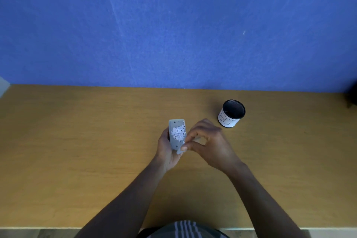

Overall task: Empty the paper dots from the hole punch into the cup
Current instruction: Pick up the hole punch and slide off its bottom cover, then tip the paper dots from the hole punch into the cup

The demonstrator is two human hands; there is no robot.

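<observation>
The left hand point(167, 148) grips the punch point(177, 135), dots point(178, 132) showing; the right hand point(207, 144) pinches its lower edge; the cup point(231, 113) stands beyond the right hand.

Both bare forearms reach forward from the lower edge and converge near the middle; the left hand point(167, 149) is cupped upright, palm turned rightward, fingers wrapped closed (thumb hidden); the right hand point(207, 142) curls beside it, thumb and forefinger pinched together, knuckles up.
</observation>
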